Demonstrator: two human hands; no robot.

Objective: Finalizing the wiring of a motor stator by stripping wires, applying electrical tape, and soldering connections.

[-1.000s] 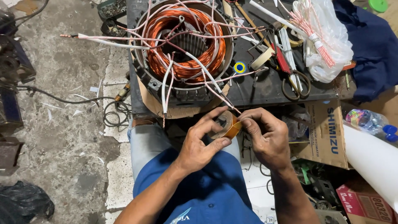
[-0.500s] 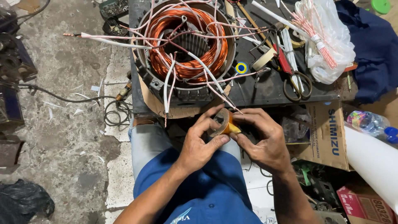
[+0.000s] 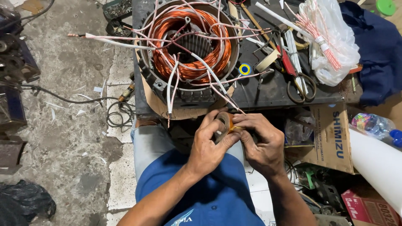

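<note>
Just below the dark counter [image 3: 268,94], the left hand [image 3: 211,144] has its grip clamped on a small amber tape roll [image 3: 224,122], while the right hand [image 3: 261,142] pinches its loose end. A brown cardboard box [image 3: 331,138] with blue lettering stands right; a clear plastic bag [image 3: 331,46] lies above.

The dark desk [image 3: 268,90] carries a motor stator [image 3: 190,46] on cardboard [image 3: 155,104], scissors [image 3: 299,86], a small blue-yellow tape roll [image 3: 245,69], a plastic bag [image 3: 335,42], and white sleeving tubes [image 3: 293,46].
</note>
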